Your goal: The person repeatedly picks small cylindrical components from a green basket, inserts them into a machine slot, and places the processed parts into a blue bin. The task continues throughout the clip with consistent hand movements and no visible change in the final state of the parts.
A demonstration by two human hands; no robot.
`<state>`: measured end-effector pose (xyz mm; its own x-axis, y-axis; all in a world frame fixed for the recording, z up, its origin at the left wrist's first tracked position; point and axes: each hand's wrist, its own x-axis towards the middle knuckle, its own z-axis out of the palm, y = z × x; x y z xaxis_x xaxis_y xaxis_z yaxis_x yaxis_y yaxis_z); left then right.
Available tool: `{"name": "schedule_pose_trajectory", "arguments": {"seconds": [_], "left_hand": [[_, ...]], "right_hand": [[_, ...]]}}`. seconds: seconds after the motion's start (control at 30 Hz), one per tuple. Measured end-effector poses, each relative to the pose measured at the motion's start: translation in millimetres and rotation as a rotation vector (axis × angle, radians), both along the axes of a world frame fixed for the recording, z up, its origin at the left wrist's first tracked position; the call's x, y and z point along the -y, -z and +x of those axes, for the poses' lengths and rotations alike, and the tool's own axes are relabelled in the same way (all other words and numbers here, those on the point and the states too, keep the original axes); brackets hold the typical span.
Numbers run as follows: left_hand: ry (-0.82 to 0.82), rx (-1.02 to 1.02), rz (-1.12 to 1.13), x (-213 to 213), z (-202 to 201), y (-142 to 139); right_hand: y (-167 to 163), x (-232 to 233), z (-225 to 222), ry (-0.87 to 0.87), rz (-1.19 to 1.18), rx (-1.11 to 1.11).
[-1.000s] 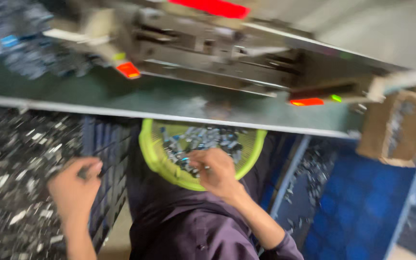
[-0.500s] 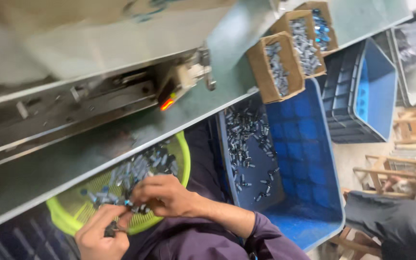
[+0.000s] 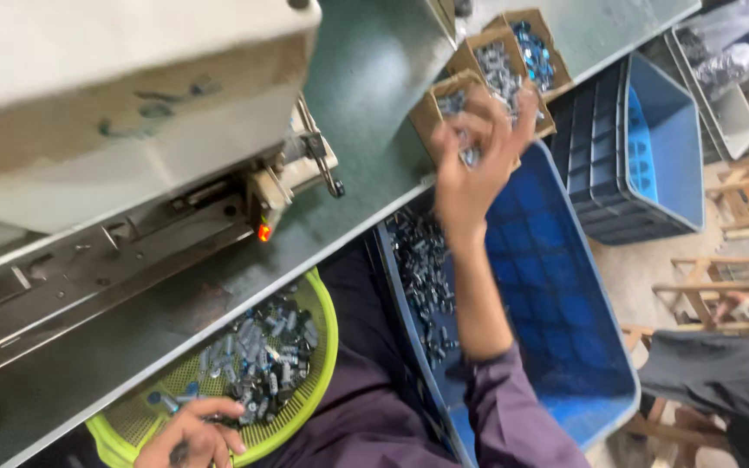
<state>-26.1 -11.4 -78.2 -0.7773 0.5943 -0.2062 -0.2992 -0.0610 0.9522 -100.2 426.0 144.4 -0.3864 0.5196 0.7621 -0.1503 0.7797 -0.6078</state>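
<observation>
Lime-green basket (image 3: 318, 303), blue crate (image 3: 565, 286) (glossy), brown cardboard boxes (image 3: 444, 91), purple sleeve (image 3: 513, 407).

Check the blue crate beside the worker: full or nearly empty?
Nearly empty. The blue crate shows bare blue floor over most of its inside; small metal parts lie only along its left side.

Single head camera, looking steeply down, near workbench (image 3: 374, 78).

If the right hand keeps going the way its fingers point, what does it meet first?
Most likely the nearest cardboard box of small metal parts on the green table. The right hand already overlaps it in view, though its height above the box is unclear.
</observation>
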Motion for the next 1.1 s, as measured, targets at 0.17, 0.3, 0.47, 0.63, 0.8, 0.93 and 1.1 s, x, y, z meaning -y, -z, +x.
{"name": "schedule_pose_trajectory", "arguments": {"seconds": [0.17,0.3,0.47,0.63,0.8,0.93,1.1], "left_hand": [[-0.264,-0.459,0.113,-22,6,-8],[-0.447,-0.852,0.064,-56,2,-25],[-0.731,-0.605,-0.054,-79,10,-61],[-0.655,-0.486,-0.110,-75,-2,-71],[-0.642,-0.597,-0.264,-67,-4,-68],[-0.498,-0.278,-0.164,-41,-7,-64],[-0.473,-0.043,-0.151,-31,-1,-69]], "right_hand": [[75,116,65,-0.576,0.141,0.434],[106,206,97,-1.167,-0.252,0.615],[127,211,96,-1.085,-0.411,0.520],[117,193,75,-1.015,-0.212,0.497],[103,201,70,-1.057,-0.304,0.435],[125,217,78,-1.162,-0.544,0.362],[191,229,94,-1.286,-1.134,0.315]]}}
